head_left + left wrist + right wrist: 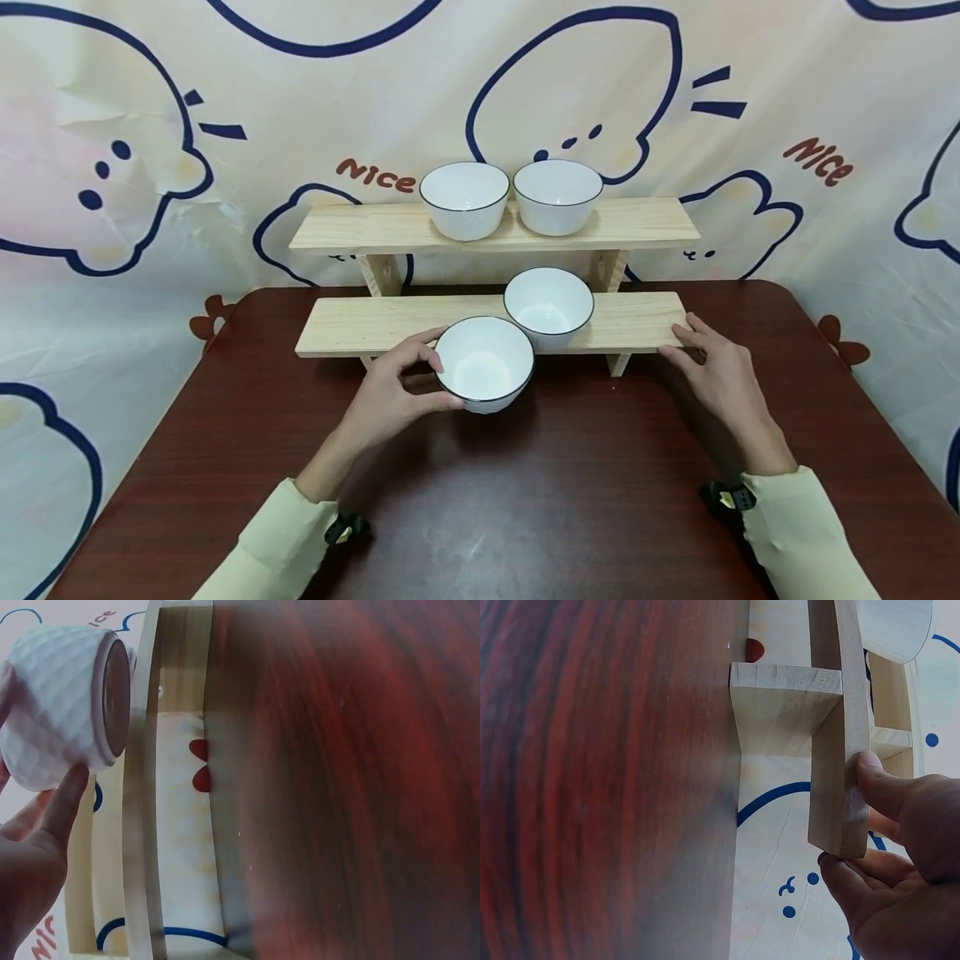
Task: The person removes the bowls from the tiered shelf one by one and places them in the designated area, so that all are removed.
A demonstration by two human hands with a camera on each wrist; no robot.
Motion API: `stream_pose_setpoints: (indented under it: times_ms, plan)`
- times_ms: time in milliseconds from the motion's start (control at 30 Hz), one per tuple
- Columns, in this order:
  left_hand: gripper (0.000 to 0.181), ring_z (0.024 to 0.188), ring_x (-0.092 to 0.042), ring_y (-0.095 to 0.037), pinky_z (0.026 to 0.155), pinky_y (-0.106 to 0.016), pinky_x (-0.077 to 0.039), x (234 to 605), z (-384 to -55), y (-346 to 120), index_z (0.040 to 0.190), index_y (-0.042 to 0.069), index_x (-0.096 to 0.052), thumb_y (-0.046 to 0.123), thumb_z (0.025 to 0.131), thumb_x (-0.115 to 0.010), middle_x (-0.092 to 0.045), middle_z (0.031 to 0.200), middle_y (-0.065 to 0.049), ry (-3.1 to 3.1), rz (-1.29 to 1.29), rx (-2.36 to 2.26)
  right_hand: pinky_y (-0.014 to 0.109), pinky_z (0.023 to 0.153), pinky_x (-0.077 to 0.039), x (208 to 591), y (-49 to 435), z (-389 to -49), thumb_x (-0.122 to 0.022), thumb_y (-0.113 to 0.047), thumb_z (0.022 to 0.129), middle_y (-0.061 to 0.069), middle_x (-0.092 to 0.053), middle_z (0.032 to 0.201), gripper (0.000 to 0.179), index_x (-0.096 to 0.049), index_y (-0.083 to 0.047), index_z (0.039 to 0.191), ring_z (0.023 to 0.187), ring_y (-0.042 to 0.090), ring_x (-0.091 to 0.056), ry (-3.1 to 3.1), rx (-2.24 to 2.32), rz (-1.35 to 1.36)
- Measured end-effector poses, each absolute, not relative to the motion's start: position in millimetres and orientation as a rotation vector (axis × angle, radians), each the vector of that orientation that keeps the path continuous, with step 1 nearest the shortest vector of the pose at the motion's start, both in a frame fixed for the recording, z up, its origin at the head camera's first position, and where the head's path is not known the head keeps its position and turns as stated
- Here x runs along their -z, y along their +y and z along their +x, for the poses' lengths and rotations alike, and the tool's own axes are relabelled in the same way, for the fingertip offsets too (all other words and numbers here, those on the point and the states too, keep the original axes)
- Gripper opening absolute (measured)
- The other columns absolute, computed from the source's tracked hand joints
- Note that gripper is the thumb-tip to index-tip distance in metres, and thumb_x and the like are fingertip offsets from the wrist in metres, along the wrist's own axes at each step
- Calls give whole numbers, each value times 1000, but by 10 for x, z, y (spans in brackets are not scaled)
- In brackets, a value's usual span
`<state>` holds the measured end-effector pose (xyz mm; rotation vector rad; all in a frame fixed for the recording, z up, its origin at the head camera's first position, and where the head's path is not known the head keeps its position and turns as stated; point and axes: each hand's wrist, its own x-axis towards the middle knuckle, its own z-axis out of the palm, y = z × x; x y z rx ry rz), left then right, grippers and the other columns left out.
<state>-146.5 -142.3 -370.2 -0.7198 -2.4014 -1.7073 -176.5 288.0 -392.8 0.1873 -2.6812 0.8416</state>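
My left hand point(395, 385) pinches a white bowl point(486, 365) with a dark rim, thumb at the near side and fingers at the far left. That bowl is in the air by the front edge of the lower shelf board; its dimpled side point(60, 697) and base show in the left wrist view. My right hand point(716, 371) grips the right end of the wooden shelf's point(375, 325) lower board, thumb point(881, 784) on its front edge. A second bowl point(549, 307) stands on this board, right behind the held one. Two more bowls, left point(465, 200) and right point(558, 197), stand side by side on the upper board.
The two-tier pale wood stand sits at the back of a dark red-brown table point(555, 500). Behind it hangs a cream cloth point(405, 92) with blue cartoon outlines. The upper board point(637, 221) is set farther back and higher than the lower one.
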Motion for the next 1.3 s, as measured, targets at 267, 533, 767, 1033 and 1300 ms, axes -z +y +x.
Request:
stream_pose_setpoints:
  times_ms: [267,533,767,1033,1300]
  plan:
    - [44,129,-55,-24,91,-34,-56,3762,-1455,-1271,91,11,-60,3,66,-95,-55,145,-4,-2397,-761,1810,68,97,-42,3934,2885,-1758,-72,-22,96,32,-44,147,50,-59,8,134,128,56,-46,-2684,-851,181]
    - [44,129,-55,-23,91,-35,-57,3780,-1487,-1140,89,13,-59,4,65,-96,-55,144,-2,-2397,-809,1821,68,97,-42,3943,2887,-1748,-72,-23,97,31,-44,148,50,-59,8,134,129,56,-45,-2687,-855,171]
    - [44,129,-54,-23,91,-34,-56,3802,-1531,-1051,89,13,-59,5,65,-96,-55,144,-2,-2393,-825,1806,68,97,-42,3939,2896,-1748,-73,-20,96,31,-44,148,49,-59,9,133,129,55,-46,-2675,-849,177]
    - [44,130,-53,-23,92,-34,-56,3806,-1567,-948,88,14,-60,6,66,-96,-55,144,-1,-2398,-823,1803,67,98,-42,3931,2887,-1759,-72,-21,97,31,-44,148,48,-60,9,133,129,54,-46,-2665,-850,183]
    - [44,132,-52,-20,97,-41,-53,3849,-1602,-839,87,16,-60,8,65,-97,-56,143,-1,-2401,-859,1775,68,97,-43,3935,2886,-1765,-73,-21,96,32,-45,146,48,-61,9,132,127,55,-47,-2660,-855,194]
